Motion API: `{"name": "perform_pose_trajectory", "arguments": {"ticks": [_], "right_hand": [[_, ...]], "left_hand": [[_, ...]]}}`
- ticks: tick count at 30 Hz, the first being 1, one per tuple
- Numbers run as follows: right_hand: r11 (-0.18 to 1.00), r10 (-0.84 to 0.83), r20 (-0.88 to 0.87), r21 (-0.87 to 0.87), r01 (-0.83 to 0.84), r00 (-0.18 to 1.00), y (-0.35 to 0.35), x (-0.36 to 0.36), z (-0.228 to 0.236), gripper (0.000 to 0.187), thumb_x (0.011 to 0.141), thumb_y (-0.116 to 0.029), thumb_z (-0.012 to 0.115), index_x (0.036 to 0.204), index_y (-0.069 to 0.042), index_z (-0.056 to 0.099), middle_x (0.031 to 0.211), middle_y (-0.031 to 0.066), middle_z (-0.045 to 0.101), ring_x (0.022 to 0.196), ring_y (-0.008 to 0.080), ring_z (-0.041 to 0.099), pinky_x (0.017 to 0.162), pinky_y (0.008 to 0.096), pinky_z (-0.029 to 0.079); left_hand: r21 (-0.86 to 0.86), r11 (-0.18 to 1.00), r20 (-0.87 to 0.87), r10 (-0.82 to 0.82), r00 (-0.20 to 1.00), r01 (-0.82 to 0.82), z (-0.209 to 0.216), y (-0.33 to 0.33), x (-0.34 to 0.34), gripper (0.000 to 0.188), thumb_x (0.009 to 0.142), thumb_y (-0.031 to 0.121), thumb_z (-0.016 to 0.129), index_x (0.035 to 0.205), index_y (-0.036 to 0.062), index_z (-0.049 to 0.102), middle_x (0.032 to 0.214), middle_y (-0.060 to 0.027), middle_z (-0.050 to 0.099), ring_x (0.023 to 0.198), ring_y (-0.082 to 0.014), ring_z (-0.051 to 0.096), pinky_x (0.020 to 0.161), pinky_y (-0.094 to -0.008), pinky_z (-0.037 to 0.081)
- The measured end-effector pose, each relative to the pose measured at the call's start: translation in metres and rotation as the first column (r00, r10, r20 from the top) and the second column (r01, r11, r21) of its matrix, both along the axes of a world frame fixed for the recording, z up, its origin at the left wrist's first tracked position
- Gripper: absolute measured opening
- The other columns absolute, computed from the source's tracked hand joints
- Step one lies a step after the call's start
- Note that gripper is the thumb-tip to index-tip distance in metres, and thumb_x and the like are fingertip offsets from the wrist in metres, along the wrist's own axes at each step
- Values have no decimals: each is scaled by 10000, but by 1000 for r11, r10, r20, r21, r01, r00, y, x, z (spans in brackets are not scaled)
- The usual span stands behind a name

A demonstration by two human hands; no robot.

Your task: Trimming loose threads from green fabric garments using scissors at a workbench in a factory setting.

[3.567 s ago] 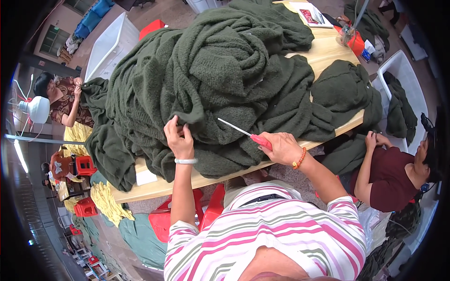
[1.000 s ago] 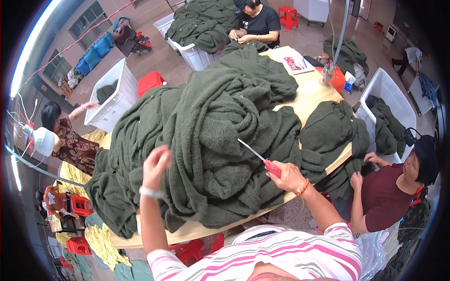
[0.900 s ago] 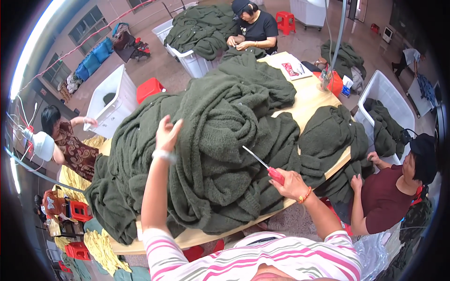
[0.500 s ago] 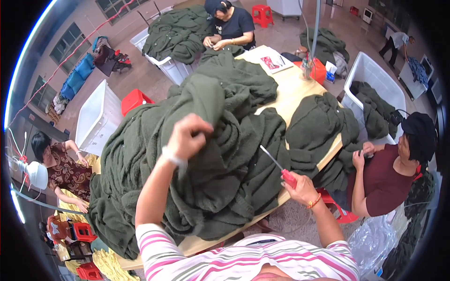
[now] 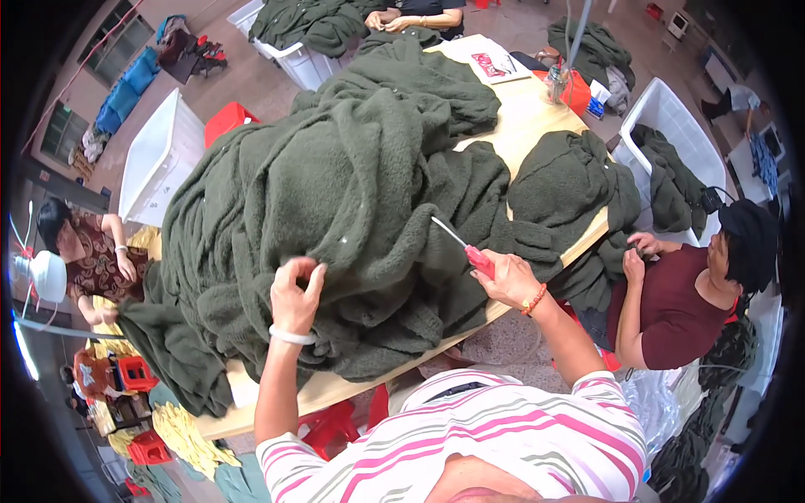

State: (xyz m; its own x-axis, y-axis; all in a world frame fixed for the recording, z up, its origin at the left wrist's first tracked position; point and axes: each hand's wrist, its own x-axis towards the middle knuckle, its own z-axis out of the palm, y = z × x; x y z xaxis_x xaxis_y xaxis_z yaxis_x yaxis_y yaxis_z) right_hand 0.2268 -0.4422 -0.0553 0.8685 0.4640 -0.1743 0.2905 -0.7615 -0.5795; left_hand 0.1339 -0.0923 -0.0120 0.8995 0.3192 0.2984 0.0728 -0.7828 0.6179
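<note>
My right hand (image 5: pixel 511 282) clasps the red-handled tool (image 5: pixel 479 260) right of centre; green cloth (image 5: pixel 323 180) spreads mid-frame, above my left hand (image 5: pixel 293 303), pinch unclear.

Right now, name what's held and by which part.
Right hand: thin-shafted tool, by its red handle. Left hand: at the green cloth; grip unclear.
</note>
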Motion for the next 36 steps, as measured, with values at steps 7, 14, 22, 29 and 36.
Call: {"name": "perform_pose_trajectory", "arguments": {"ticks": [7, 14, 22, 29, 36], "right_hand": [[988, -118, 31, -98, 120, 993, -38, -20, 3, 247, 839, -271, 626, 983, -73, 594, 834, 210, 661, 846, 409, 634, 760, 490, 497], [948, -194, 45, -247, 199, 980, -82, -49, 0, 258, 812, -218, 625, 1017, -63, 603, 827, 228, 656, 834, 422, 634, 750, 506, 501], [980, 177, 33, 89, -180, 984, -30, -70, 55, 295, 821, -222, 648, 1096, -122, 609, 799, 179, 660, 761, 380, 643, 683, 472, 510], [936, 349, 109, -89, -340, 931, 49, -71, 56, 204, 877, -254, 570, 984, -81, 581, 756, 175, 657, 747, 371, 650, 693, 485, 492], [899, 433, 43, -85, -429, 900, 66, -73, 67, 203, 855, -231, 591, 964, -60, 585, 746, 182, 657, 762, 370, 656, 698, 493, 495]], "left_hand": [[-175, 984, 238, 83, 968, -42, 4, -32, 19, 561, 735, 4, 747, 1248, 40, 524, 848, 2, 521, 798, -85, 515, 755, -215, 441], [-856, 516, -180, -273, 945, -14, -19, 0, -18, 298, 801, -13, 704, 1087, 12, 625, 1034, -45, 662, 874, -77, 599, 786, -234, 499], [-939, 338, 53, -41, 998, 64, -43, -22, -24, 177, 884, 25, 642, 1061, 11, 653, 966, -39, 691, 836, -95, 633, 774, -235, 504], [-859, 509, 105, 60, 993, 60, -76, -15, -30, 149, 873, 24, 663, 1018, -9, 675, 909, -13, 683, 776, -63, 604, 722, -199, 486], [-882, 459, 156, 62, 986, 111, -72, -15, -40, 126, 871, 18, 662, 994, 1, 685, 894, -3, 680, 776, -57, 593, 708, -200, 466]]}}
